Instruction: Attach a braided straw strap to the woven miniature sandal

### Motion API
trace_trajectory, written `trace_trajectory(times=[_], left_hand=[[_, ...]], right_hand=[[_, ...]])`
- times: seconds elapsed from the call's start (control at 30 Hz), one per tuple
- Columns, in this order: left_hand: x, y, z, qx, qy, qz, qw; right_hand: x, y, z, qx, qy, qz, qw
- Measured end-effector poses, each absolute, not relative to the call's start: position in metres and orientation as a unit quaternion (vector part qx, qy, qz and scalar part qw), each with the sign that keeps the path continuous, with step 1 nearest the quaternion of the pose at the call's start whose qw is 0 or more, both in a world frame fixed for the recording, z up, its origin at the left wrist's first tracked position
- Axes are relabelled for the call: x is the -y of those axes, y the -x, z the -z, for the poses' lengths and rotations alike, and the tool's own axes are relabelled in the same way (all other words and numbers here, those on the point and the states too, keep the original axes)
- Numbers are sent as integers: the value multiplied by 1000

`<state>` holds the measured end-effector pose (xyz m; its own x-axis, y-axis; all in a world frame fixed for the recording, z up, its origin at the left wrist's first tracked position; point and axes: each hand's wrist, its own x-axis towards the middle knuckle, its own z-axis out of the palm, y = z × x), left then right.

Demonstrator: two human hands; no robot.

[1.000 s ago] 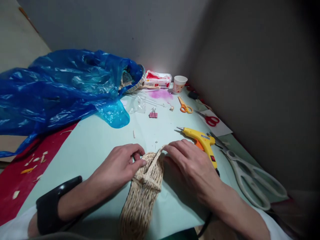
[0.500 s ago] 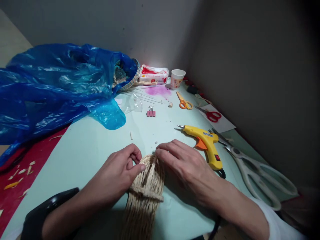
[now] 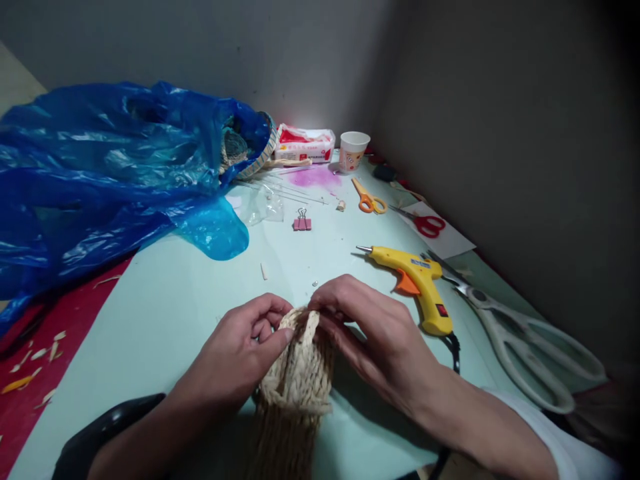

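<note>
A long woven straw piece [image 3: 285, 433] with braided rows and a rounded far end lies in front of me, with a cross band over it. My left hand [image 3: 255, 340] pinches its rounded end from the left, thumb on top and fingers curled beneath. At the far tip, my right hand [image 3: 370, 340] has its thumb and fingers closed on a pale braided strip [image 3: 311, 327] that runs along the middle of the piece. The exact grip of the right fingertips is partly hidden.
To the right lie a yellow glue gun [image 3: 415, 277], large white-handled scissors [image 3: 520, 340], red scissors [image 3: 429, 226] and orange scissors [image 3: 371, 203]. Farther back are a pink binder clip [image 3: 302, 223], a paper cup [image 3: 353, 155], a tissue pack [image 3: 306, 145] and a blue plastic bag [image 3: 115, 160].
My right fingers have curled in at the tip, and the braided strip now stands up more from the piece. My left hand keeps its hold. The view has shifted slightly.
</note>
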<state>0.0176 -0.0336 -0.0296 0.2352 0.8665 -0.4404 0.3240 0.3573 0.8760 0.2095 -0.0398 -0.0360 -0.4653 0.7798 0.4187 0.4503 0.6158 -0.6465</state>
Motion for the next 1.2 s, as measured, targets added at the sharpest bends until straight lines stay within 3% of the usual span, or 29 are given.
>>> trace_trajectory(times=[0.13,0.5,0.87,1.2], left_hand=[[33,-16,33,-567,-515,-243,595],[26,-15,39,-552,-517,-215,618],[34,-28,36,-596,-512,-253,564],[31,-18,34,-520,-460,-270,667]], right_hand=[[39,-208,40,792,393,-289,367],[34,-204,41,834,381,-233,324],[36,-209,40,852,354,-227,312],[37,-209,40,861,322,-216,330]])
